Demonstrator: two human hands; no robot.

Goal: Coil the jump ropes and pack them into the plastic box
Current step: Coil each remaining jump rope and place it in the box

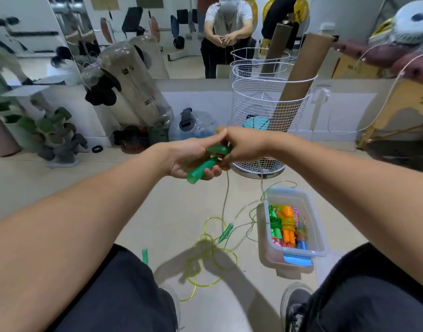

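Note:
My left hand (190, 156) grips a green jump rope handle (200, 170) that points down and left. My right hand (241, 146) meets it and holds a second green handle (219, 149) at the fingertips. A thin green cord (226, 195) hangs from the hands to the floor. On the floor lies a loose yellow-green rope (205, 257) with a green handle (226, 232) and another green handle (145, 255) beside my left knee. The clear plastic box (318, 226) stands at the right and holds several coiled ropes in green, orange and pink.
A white wire basket (265, 109) with cardboard tubes stands behind the hands. A wall mirror at the back reflects a seated person. A water jug (193, 127) and plastic-wrapped rolls (133, 82) lie at the left. My shoes (294, 305) are at the bottom.

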